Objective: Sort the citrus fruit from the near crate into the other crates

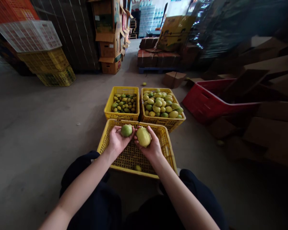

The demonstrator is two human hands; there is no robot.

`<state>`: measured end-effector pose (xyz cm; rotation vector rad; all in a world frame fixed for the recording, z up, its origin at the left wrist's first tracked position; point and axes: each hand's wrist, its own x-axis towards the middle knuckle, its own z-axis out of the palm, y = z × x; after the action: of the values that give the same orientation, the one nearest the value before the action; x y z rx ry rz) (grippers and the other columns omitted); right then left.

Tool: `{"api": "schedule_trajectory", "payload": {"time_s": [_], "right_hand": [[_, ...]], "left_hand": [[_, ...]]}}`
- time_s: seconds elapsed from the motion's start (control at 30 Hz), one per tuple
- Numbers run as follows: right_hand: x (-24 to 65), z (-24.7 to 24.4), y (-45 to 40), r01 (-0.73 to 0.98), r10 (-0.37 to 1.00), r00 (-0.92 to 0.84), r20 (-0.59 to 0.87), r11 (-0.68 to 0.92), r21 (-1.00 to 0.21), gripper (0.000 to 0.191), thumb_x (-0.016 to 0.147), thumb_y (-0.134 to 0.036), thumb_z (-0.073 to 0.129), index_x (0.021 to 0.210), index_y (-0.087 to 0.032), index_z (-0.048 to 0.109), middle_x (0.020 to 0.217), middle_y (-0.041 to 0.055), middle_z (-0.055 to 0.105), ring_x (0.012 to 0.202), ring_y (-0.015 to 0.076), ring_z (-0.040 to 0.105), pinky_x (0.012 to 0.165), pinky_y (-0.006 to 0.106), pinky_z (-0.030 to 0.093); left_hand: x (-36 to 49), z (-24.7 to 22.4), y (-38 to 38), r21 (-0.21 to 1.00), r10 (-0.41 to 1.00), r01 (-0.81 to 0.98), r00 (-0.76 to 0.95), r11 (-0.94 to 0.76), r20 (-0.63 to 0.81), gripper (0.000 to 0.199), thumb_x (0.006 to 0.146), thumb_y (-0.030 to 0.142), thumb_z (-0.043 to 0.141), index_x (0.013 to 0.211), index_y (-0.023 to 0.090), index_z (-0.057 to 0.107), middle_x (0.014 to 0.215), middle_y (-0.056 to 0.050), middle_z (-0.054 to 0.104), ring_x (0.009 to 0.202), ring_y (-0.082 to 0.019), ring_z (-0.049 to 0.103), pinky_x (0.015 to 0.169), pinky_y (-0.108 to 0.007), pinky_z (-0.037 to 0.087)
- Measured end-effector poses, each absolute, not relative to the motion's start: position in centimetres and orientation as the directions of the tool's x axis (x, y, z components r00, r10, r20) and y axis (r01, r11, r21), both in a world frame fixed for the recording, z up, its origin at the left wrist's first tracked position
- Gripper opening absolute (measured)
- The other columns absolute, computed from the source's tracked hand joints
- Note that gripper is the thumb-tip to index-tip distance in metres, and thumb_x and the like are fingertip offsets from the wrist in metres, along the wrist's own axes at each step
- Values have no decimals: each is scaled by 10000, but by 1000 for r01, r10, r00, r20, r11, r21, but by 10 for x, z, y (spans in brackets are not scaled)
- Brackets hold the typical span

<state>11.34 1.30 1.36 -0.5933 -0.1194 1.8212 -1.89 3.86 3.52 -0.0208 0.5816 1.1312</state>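
My left hand (117, 140) is closed round a small green lemon (126, 130), palm turned up. Beside it, my right hand (153, 145) grips a larger yellow-green lemon (143, 136). Both hands are above a yellow plastic crate (170, 150) between my knees, and one lemon (138, 168) lies at that crate's near side. Just behind stand two more crates: the left yellow crate (108, 110) holds small green and yellow lemons (124, 103), the right yellow crate (163, 120) is heaped with larger lemons (162, 103).
A red crate (204, 102) with cardboard stands at the right, among flattened boxes (266, 134). One loose lemon (144, 84) is on the floor behind the crates. Stacked crates (45, 60) stand at the far left, cardboard boxes (110, 49) at the back.
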Motion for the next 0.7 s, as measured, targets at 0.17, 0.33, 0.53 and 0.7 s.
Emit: {"api": "schedule_trajectory", "payload": {"time_s": [0.17, 0.33, 0.53, 0.7], "right_hand": [[118, 14, 13, -876, 925, -195, -327, -314, -365, 188, 821, -319, 585, 887, -149, 631, 747, 52, 717, 560, 145, 628, 407, 207, 486], [119, 16, 12, -876, 947, -157, -282, -265, -403, 181, 816, -324, 586, 849, -148, 615, 746, 56, 711, 545, 156, 637, 362, 206, 450], [117, 17, 12, -888, 948, -94, -304, -218, -405, 181, 810, -340, 604, 816, -160, 618, 747, 30, 718, 560, 171, 668, 335, 206, 437], [116, 17, 12, -891, 941, -118, -316, -241, -386, 175, 805, -333, 613, 808, -159, 622, 713, 29, 709, 542, 165, 660, 337, 205, 446]], "left_hand": [[-18, 37, 40, 373, 869, -806, 323, 460, -374, 256, 916, 195, 405, 844, 101, 631, 839, -116, 673, 832, -190, 676, 749, -283, 585], [-23, 44, 37, 400, 834, -751, 361, 526, -418, 349, 948, 401, 442, 875, 123, 638, 785, -78, 685, 543, -103, 613, 433, -167, 488], [-22, 41, 39, 373, 851, -804, 286, 463, -440, 387, 880, 507, 536, 762, 142, 596, 682, -49, 644, 501, -101, 567, 402, -186, 438], [-22, 31, 42, 375, 853, -796, 311, 475, -419, 365, 899, 502, 482, 830, 171, 619, 691, -25, 627, 480, -97, 519, 421, -215, 427]]}}
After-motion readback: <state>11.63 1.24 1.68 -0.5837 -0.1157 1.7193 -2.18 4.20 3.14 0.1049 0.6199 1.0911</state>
